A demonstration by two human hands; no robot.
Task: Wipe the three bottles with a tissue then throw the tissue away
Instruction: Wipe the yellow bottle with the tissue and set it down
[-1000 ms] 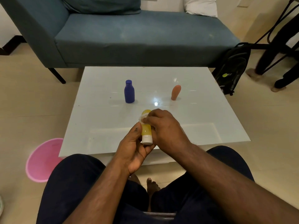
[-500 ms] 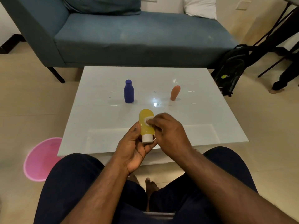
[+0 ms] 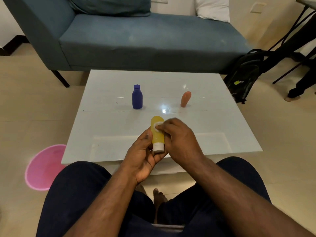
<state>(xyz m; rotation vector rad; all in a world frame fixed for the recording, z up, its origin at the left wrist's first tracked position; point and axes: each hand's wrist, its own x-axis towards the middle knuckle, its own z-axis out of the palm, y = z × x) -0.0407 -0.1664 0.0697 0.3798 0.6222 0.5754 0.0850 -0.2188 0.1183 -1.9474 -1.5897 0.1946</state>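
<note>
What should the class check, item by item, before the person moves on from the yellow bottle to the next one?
1. Left hand grips the yellow bottle: ok.
2. Right hand presses the tissue on it: ok.
3. Yellow bottle wiped all round: cannot tell.
4. Blue bottle upright on the table: ok.
5. Orange bottle standing, unobstructed: ok.
6. Pink bin on the floor for the tissue: ok.

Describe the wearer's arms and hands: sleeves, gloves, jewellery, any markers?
Both forearms are bare up to the frame edge, with no sleeve in sight. Left hand and right hand have no gloves, and no rings, watch, bands or tracking markers are visible. Dark navy trousers cover the legs below.
</note>
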